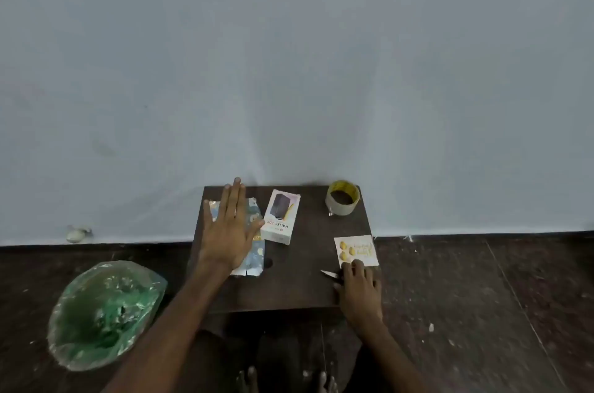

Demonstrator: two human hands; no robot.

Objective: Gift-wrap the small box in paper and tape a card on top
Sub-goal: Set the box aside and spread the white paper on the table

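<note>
Right hand (358, 285) curled on a blade (329, 273), left hand (229, 232) flat on paper (257, 249); box (281, 216) long axis front-to-back, print upside-down.

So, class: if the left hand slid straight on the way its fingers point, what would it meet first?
Likely the wall beyond the table; nothing else lies ahead of the left hand, though depth is unclear.

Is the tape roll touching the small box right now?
Apart. The head view shows a wide strip of bare dark table between the small box and the tape roll, which stands near the far right corner.
</note>
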